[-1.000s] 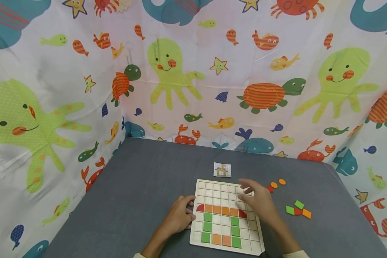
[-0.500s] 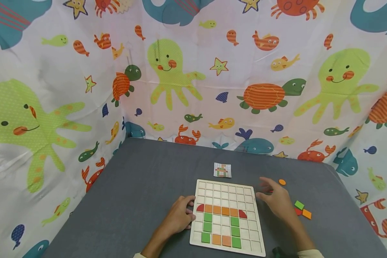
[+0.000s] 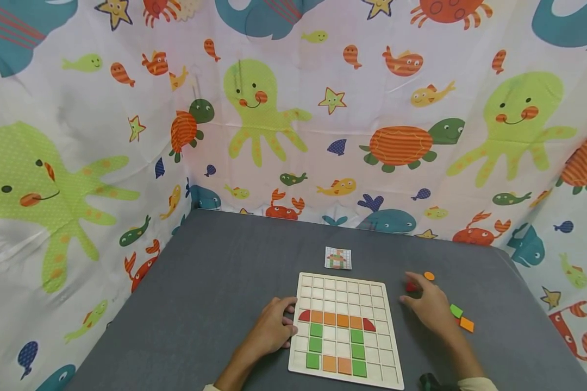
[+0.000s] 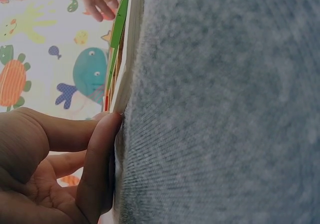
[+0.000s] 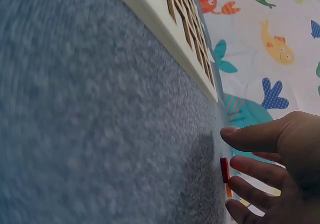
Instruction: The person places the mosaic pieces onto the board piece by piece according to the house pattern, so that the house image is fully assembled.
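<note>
A light wooden grid board (image 3: 330, 293) lies on the grey table, with red quarter-round pieces at both ends of a row of orange square tiles (image 3: 329, 319) and green square tiles (image 3: 316, 345) below. My left hand (image 3: 270, 324) holds the board's left edge, thumb and index fingertips against it, as the left wrist view shows up close. Off the board's right side, my right hand (image 3: 431, 308) hovers with thumb and fingers apart, holding nothing. A loose red piece (image 3: 411, 286) shows between its thumb and index finger. The right wrist view shows this red piece (image 5: 224, 170) near the fingertips.
An orange disc (image 3: 429, 276) lies just beyond the right hand. Right of it are a loose green tile (image 3: 456, 310) and an orange tile (image 3: 467, 325), partly overlapping a red one. A small printed pattern card (image 3: 338, 258) lies behind the board. Sea-animal curtains surround the table.
My right hand has moved from over the board rightward to the loose pieces, uncovering the right-hand red piece on the board. My left hand stays at the board's edge.
</note>
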`<state>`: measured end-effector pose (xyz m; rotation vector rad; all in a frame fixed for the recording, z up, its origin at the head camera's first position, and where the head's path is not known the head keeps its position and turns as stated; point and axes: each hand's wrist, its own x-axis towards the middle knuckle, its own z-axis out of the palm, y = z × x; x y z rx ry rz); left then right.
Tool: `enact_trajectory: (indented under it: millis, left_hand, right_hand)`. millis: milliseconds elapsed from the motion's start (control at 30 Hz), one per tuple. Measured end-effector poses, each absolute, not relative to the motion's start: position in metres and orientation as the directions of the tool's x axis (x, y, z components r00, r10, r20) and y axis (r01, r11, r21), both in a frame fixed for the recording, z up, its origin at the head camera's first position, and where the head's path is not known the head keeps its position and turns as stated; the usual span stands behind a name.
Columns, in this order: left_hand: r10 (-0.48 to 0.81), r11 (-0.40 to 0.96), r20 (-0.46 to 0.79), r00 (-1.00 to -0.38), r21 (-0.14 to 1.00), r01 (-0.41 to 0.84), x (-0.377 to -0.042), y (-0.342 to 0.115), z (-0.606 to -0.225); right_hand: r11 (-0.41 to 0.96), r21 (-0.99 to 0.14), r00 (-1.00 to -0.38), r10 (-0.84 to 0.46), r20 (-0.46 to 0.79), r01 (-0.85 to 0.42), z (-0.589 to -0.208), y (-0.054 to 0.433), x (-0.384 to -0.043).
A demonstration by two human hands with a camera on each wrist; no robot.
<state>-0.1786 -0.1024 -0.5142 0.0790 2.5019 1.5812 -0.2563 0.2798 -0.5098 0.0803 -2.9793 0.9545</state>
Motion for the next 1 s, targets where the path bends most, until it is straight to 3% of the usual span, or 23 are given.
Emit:
enact_trajectory:
  millis: [1000]
  left_hand:
    - [0.15, 0.432, -0.114, -0.982, 0.901, -0.039, -0.177, -0.102, -0.512]
  right_hand:
    - [0.846, -0.522, -0.993, -0.086, 0.078, -0.114, -0.512, 0.292, -0.259]
